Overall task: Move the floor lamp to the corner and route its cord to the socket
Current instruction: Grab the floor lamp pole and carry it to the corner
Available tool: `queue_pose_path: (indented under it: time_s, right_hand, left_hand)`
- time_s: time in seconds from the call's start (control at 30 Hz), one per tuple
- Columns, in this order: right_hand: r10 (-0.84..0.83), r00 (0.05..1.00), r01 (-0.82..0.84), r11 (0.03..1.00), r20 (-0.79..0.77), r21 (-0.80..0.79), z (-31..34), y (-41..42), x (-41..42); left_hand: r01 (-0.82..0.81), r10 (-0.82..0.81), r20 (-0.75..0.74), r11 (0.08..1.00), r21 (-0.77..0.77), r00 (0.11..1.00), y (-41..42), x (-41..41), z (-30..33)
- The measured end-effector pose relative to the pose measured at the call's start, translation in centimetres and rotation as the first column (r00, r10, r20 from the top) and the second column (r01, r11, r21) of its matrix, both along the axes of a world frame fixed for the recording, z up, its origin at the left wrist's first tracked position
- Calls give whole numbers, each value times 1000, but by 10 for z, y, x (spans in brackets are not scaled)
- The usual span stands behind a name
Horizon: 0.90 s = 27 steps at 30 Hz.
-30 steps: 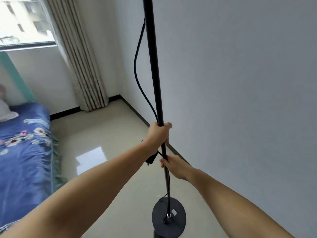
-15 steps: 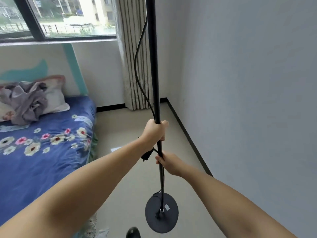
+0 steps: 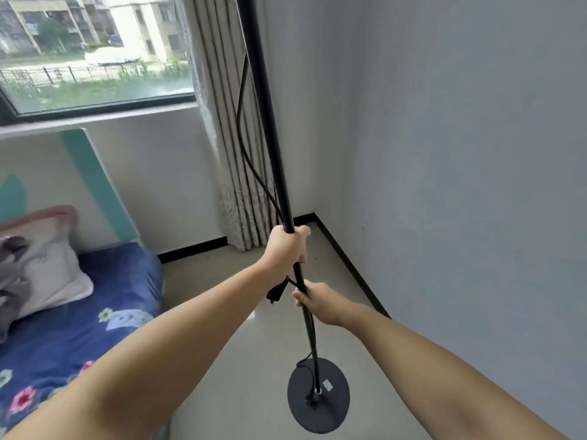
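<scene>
Hands grip a black floor lamp pole (image 3: 270, 138) one above the other: the left hand (image 3: 286, 249) is wrapped in a full fist around it higher up, thumb side uppermost, and the right hand (image 3: 317, 301) is closed around it just below, fingers curled over the front. The pole runs from the top edge of the view down to a round black base (image 3: 318, 396), leaning a little so that its top tilts toward the left. Whether the base rests on the pale tiled floor (image 3: 241, 376) or hangs just above it cannot be told. A black cord (image 3: 243, 134) hangs loose beside the pole on its left, bows outward, then comes back in to meet the pole at the left hand. Its plug (image 3: 275, 293) dangles between the two hands, just left of the pole. Another stretch of cord curls over the base near the foot of the pole. Beyond the lamp, a beige curtain (image 3: 222, 154) hangs in the room's corner, where two white walls and a dark skirting board meet. A window (image 3: 95, 52) sits to the left of the curtain. A bed (image 3: 79, 328) with a blue flowered sheet and a pillow (image 3: 47, 265) fills the lower left.
</scene>
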State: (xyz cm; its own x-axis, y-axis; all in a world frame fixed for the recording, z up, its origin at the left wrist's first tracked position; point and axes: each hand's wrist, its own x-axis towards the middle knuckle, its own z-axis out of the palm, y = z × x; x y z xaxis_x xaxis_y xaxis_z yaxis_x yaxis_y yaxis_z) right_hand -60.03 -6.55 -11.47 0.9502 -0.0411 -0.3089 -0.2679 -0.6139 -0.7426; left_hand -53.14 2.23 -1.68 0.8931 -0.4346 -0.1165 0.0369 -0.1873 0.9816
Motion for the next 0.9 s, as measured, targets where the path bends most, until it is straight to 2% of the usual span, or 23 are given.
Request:
queue_pose_path:
  time_s: [0.17,0.47,0.63,0.9]
  right_hand:
    - [-22,999,21,999,25,29,-14,-53,139]
    - [-38,999,39,996,-25,78,-28,-147,369]
    - [-85,996,85,996,-32,-12,-40,-192,492]
    - [-286,956,286,958,-66,-6,-86,-259,666]
  left_hand:
    - [-5,5,-21,1000,-3,1000,-56,142,-12]
    - [-15,20,-65,997,70,998,-152,375,-31]
    - [33,-30,-36,996,78,999,-205,498,-47]
    - [118,-108,-75,984,136,991,-289,675,-97]
